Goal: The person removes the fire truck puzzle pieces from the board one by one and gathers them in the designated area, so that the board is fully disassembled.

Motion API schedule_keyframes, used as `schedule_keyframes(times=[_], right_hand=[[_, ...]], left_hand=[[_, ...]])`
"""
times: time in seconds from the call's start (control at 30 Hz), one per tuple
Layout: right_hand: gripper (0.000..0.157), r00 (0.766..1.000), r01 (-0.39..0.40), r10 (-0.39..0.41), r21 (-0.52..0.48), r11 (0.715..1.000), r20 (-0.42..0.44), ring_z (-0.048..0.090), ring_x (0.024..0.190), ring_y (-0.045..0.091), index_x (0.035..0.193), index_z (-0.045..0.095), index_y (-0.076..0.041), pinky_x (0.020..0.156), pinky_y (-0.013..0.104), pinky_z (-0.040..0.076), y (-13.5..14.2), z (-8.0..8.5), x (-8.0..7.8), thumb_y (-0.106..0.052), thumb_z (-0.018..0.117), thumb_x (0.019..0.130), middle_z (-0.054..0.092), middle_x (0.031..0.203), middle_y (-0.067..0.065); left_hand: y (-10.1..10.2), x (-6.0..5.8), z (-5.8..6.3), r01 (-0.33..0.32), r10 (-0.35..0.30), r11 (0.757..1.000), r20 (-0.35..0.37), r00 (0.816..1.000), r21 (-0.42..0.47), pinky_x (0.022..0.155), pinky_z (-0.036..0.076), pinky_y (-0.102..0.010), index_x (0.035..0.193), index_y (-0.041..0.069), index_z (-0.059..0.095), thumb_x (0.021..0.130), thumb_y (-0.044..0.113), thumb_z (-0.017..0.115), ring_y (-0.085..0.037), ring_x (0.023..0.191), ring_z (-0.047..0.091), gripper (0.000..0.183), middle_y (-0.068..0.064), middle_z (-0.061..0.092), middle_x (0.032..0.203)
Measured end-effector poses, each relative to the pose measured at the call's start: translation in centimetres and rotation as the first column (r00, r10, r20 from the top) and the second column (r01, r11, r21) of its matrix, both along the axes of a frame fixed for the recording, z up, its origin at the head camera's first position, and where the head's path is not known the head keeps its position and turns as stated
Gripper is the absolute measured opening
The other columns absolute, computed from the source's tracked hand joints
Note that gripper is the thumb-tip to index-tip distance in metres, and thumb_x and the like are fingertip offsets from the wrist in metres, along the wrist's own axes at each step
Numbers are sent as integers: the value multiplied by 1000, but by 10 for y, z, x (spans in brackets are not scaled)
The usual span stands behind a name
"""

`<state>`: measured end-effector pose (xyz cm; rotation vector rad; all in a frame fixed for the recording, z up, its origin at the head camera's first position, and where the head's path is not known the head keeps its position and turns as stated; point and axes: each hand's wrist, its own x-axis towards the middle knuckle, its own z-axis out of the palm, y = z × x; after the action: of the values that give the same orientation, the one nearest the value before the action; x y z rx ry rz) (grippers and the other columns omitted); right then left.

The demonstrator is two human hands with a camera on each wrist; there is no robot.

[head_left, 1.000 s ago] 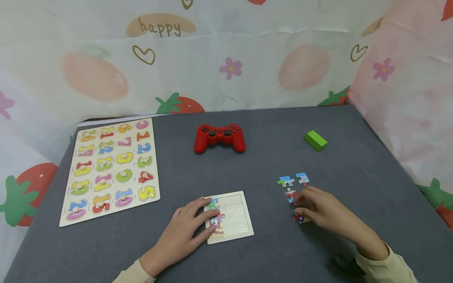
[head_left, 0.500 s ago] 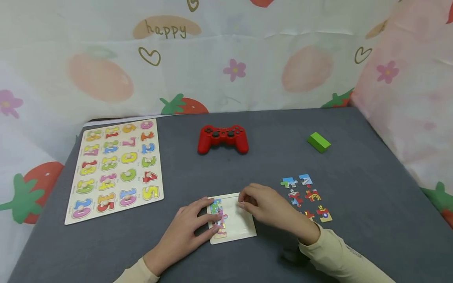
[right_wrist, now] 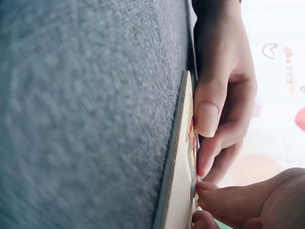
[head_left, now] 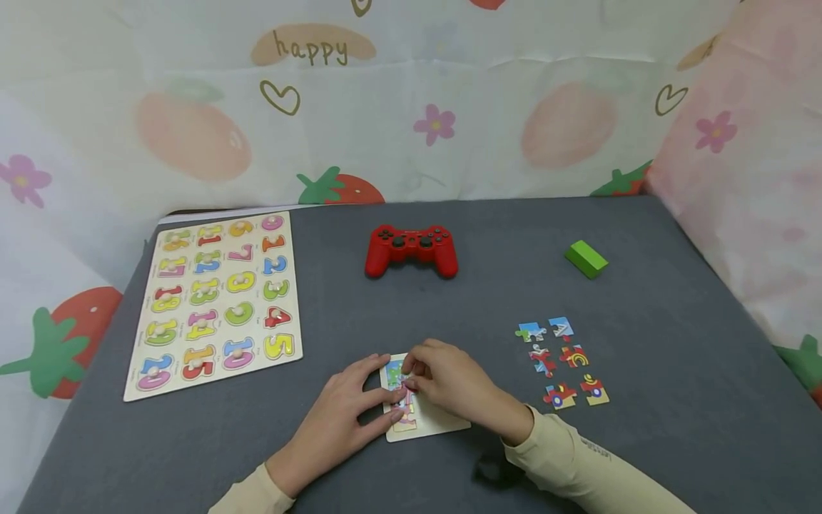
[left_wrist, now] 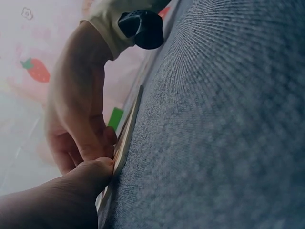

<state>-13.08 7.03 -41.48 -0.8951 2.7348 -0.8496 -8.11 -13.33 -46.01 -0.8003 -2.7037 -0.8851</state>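
A small cream puzzle tray (head_left: pixel 443 427) lies on the dark cloth, with jigsaw pieces (head_left: pixel 405 422) along its left side. My left hand (head_left: pixel 339 407) rests at the tray's left edge, fingers spread, with fingertips touching the pieces. Over the tray, my right hand (head_left: pixel 457 383) has its thumb and fingers curled together at the edge of a puzzle piece (right_wrist: pixel 193 179); the right wrist view shows the thumb tip against it. Most of that piece is hidden. Loose puzzle pieces (head_left: pixel 561 396) lie in two columns to the right of the tray.
A wooden number board (head_left: pixel 218 307) with knobbed numbers lies at the left. A red game controller (head_left: pixel 412 250) is behind the tray, and a green block (head_left: pixel 586 258) is at the back right. Printed fabric (head_left: pixel 488 157) hangs along the table's back edge.
My right hand has moved left from the loose pieces to the tray, ending by the pieces on its left side. Several loose pieces are uncovered. My left hand stays on the tray.
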Motion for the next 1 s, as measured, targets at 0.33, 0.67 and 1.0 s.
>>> schedule_keyframes(times=[0.33,0.67,1.0], right_hand=[[4,998,43,-40,-53,998,56,50,69,7,87,65,-11,60,22,42,-3,-1,3,-13,68,89,55,78,-5],[5,969,164,-137,-121,979,207,55,60,5,93,65,-8,54,23,44,-8,6,2,-12,64,91,64,76,-3],[6,951,226,-184,-150,962,250,53,55,9,93,63,-6,49,25,40,-12,4,-2,-12,63,91,63,70,-2]], left_hand=[[1,1,4,-16,17,1000,45,999,-2,99,39,-55,98,33,73,85,41,71,-22,135,40,16,-3,49,142],[0,1,2,-21,21,999,11,1000,-32,98,40,-53,99,33,73,86,43,69,-22,134,41,16,-2,50,141],[1,0,2,-20,19,998,-12,1000,-64,99,41,-52,99,33,73,86,44,69,-23,133,43,17,-3,51,140]])
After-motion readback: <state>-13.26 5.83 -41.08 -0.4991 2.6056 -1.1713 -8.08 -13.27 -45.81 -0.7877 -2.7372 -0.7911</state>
